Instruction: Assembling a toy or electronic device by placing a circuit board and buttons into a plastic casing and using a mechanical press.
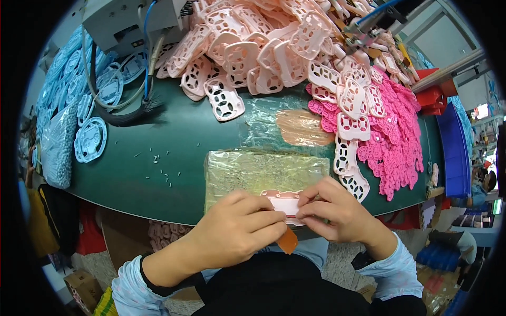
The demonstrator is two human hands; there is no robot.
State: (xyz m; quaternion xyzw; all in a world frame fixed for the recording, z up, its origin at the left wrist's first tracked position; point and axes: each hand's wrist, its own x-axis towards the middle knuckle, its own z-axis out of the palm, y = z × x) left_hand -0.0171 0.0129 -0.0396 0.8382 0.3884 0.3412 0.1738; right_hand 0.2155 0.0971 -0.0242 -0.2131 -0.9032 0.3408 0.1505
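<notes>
Between my two hands, at the near edge of a tape-covered yellowish block (253, 174), is a pale pink plastic frame (285, 204) with a white middle. My left hand (240, 224) is curled, its fingertips closed on the frame's left end. At the right end, my right hand (329, 210) pinches the frame between thumb and fingers. An orange flap (288, 241) hangs just below the frame, beside my left fingers; how it is attached is hidden. Several loose pink frames (353, 126) lie right of the block.
A heap of pale pink frames (242, 58) covers the far table, with bright pink parts (392, 137) at right. Light blue parts (90, 139) and a bag of blue beads (58, 147) lie left. A grey machine (132, 26) with cables stands far left. Small pins (156, 159) dot the green tabletop.
</notes>
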